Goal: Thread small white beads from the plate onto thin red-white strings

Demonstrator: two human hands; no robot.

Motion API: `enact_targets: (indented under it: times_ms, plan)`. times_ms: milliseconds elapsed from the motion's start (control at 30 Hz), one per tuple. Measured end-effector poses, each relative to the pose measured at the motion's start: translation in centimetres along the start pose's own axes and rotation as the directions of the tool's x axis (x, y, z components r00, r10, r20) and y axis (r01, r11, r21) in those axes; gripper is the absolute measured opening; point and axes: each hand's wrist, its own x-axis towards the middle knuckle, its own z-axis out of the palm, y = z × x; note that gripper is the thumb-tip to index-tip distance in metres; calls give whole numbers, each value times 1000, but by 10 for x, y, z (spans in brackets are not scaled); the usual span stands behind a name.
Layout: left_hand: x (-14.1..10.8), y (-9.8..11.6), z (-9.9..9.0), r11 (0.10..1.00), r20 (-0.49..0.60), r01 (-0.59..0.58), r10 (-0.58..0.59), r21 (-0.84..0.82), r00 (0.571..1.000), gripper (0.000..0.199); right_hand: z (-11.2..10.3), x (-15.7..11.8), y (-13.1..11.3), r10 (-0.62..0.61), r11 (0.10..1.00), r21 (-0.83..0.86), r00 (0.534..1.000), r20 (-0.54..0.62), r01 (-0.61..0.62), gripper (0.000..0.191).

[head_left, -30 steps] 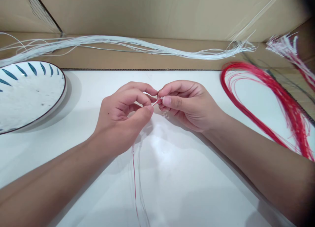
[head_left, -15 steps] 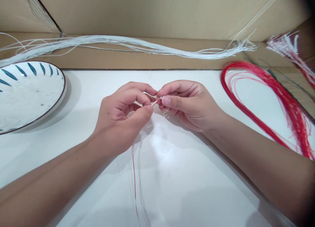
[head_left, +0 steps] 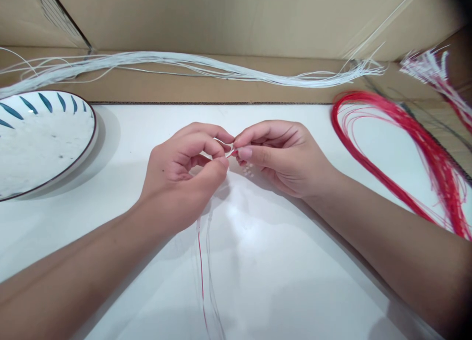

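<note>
Compared with half a second ago: a slight shift of the thumb of the right hand (head_left: pixel 291 163) toward eight o'clock, covering more of the red-and-white cord (head_left: pixel 231 153) by its tip; little change elsewhere. In view: two hands, with fingertips nearly meeting at the centre. At the left hand (head_left: pixel 177 182), a closed grip, thumb against index finger, with hold of one cord. At the right, a nearly closed grip, pinching the same cord toward three o'clock. In sight between fingertips, only a short stretch of it. At five o'clock from there, white bits (head_left: pixel 248 170), too small for a sure count. At six, one thin red strand (head_left: pixel 201 271) over the white surface (head_left: pixel 265 251). At nine, one plate (head_left: pixel 44 143); at twelve, one white bundle (head_left: pixel 147 57) on cardboard (head_left: pixel 165 90); at three, one looped red bundle (head_left: pixel 427 140); at two, one red-and-white bunch (head_left: pixel 429 70).
</note>
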Motion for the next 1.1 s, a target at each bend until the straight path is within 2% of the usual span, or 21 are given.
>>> enact_targets:
  times_ms: [133, 333, 500, 767, 1100]
  plan:
    - [-1, 2, 0, 995, -11, -28, 29, 91, 1000, 17, -1, 0, 1, -23, 999, -27, 1000, 0, 23, 8]
    - [-1, 1, 0, 978, 1, -102, 103, 184, 995, 17, 0, -1, 0, 11, 998, -59, 1000, -17, -12, 9]
    - [-1, 0, 0, 974, 15, -109, 108, 197, 994, 16, -3, -1, 1, -27, 997, -71, 1000, -14, 26, 22]
    - [0, -2, 0, 973, 13, -132, 131, 190, 991, 16, -6, -1, 5, -20, 998, -62, 999, 28, 21, 28]
    - [-1, 0, -1, 981, 41, -125, 120, 147, 992, 15, -1, 0, 1, 33, 999, 41, 999, -2, -33, 25]
